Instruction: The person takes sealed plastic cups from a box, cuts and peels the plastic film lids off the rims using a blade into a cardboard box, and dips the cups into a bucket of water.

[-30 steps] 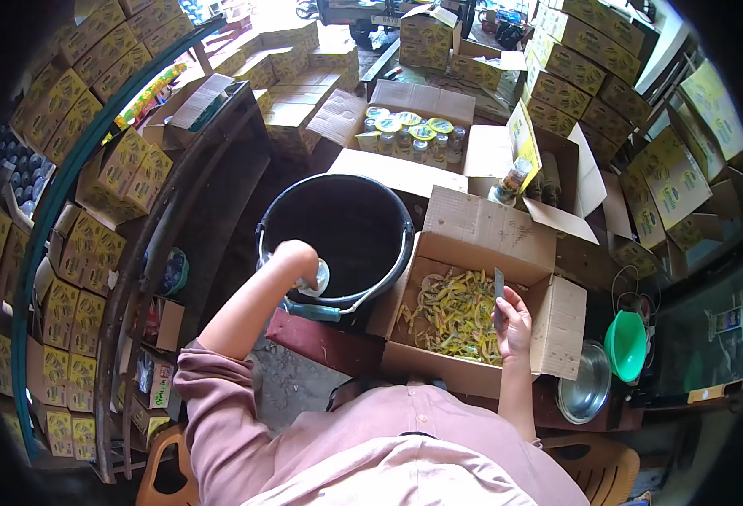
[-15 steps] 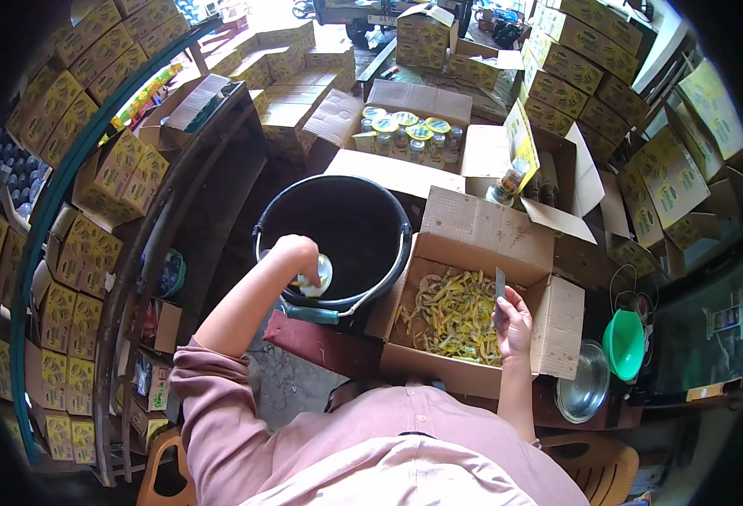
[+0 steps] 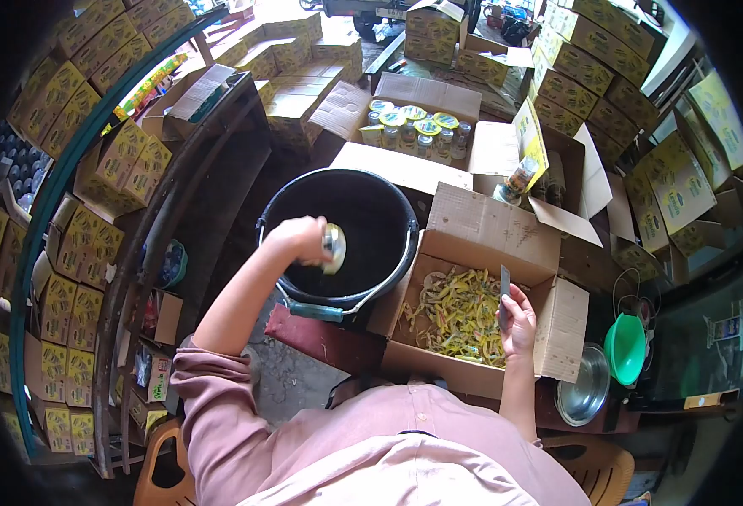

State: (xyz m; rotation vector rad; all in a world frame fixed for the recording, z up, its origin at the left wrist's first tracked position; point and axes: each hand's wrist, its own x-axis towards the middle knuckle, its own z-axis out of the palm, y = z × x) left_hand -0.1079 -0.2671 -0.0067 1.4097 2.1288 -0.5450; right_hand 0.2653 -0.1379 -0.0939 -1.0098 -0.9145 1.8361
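Observation:
My left hand (image 3: 304,240) is closed around a small round pale container (image 3: 334,249), tilted over the inside of a black bucket (image 3: 338,187). The bucket's handle with a teal grip (image 3: 316,312) hangs down on its near side. My right hand (image 3: 519,322) pinches a flat grey blade-like strip (image 3: 505,291), held upright at the right side of an open cardboard box (image 3: 496,221). Yellow-green strips or wrappers (image 3: 456,316) lie inside this box. What the round container holds cannot be made out.
Behind stands a box of lidded jars (image 3: 425,145); a filled jar (image 3: 519,179) stands beside another open box (image 3: 591,185). A green bowl (image 3: 624,350) and a metal bowl (image 3: 582,388) are at the right. Stacked cartons (image 3: 68,312) line the left shelving.
My left hand has risen slightly within the bucket's opening, and the round container has moved up and right with it. My right hand still holds the strip in nearly the same place.

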